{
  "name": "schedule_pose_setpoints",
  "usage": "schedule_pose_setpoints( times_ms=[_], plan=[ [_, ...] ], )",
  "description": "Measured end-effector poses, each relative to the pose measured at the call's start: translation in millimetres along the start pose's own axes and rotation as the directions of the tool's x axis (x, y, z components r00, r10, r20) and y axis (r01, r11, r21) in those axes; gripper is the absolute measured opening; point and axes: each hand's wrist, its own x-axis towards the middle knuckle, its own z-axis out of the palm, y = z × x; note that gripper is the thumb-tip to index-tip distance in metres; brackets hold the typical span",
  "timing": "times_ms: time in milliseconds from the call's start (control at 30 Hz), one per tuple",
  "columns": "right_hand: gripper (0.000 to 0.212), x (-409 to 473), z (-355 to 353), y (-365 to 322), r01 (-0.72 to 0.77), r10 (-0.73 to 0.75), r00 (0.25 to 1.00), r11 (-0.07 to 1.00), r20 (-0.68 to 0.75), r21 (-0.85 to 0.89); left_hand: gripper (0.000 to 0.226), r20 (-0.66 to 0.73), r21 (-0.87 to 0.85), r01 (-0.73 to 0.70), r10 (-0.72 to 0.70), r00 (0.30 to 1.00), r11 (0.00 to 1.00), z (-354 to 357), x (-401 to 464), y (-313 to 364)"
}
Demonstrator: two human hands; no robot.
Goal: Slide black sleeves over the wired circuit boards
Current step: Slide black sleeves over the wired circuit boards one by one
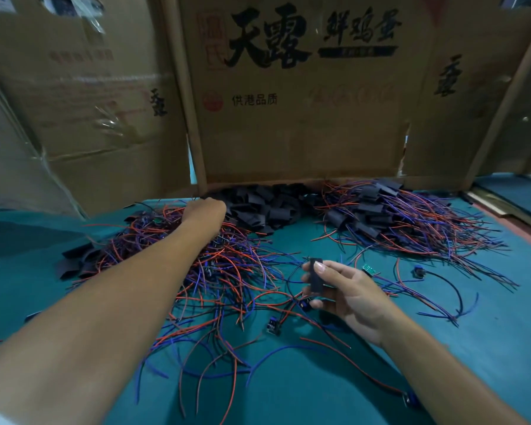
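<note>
A teal cloth covers the surface (pixel 288 394). Flattened brown cardboard boxes (pixel 301 118) printed with large black characters stand upright along its far edge and close off the view of the room.

A loose heap of black sleeves (pixel 267 207), short flat tubes with a matte finish, lies at the foot of the cardboard in the far centre. To its right sits a pile of sleeved boards (pixel 390 219), with red and blue wires fanning out toward the near right. On the left spreads a tangle of red, blue and black wires (pixel 221 271), and a few more sleeves lie at its far-left edge. Small bare circuit boards lie near the middle of the surface, one green board (pixel 368 269) just right of the right hand.

The left hand (pixel 204 211) reaches far across the wire tangle to the edge of the sleeve heap, its fingers curled down into the pile; what they grasp cannot be told. The right hand (pixel 347 294) hovers above the surface, thumb and fingers pinched on 1 black sleeve (pixel 315 276) held upright.
</note>
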Motion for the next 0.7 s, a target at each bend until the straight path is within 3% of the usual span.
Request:
schedule_pose_setpoints(
  times_ms=[100,400,567,633,700],
  plan=[
    [0.040,1.0,-0.3,1.0,-0.001,0.001,1.000,1.000,-0.002,0.002,0.017,0.015,0.080,-0.044,0.043,0.999,0.996,0.4,-3.0,3.9],
    [0.037,-0.6,0.0,0.0,0.004,-0.004,1.000,1.000,-0.010,-0.015,0.030,0.129,-0.032,0.069,-0.064,0.990,0.997,-1.1,-7.3,-1.0],
    [0.035,0.0,-1.3,0.4,0.005,-0.005,1.000,1.000,0.000,-0.015,0.017,0.215,-0.061,0.077,-0.062,0.975,0.995,-24.2,-16.4,1.0],
    [0.036,0.8,-1.7,0.5,0.010,-0.010,1.000,1.000,0.001,-0.014,0.013,0.198,-0.158,0.077,-0.045,0.979,0.984,-42.2,-21.2,-3.9],
    [0.037,1.7,-1.1,0.2,0.017,-0.016,1.000,1.000,0.005,-0.018,0.026,0.141,-0.391,0.107,-0.055,0.989,0.914,-62.2,-31.3,-10.7]
  ],
)
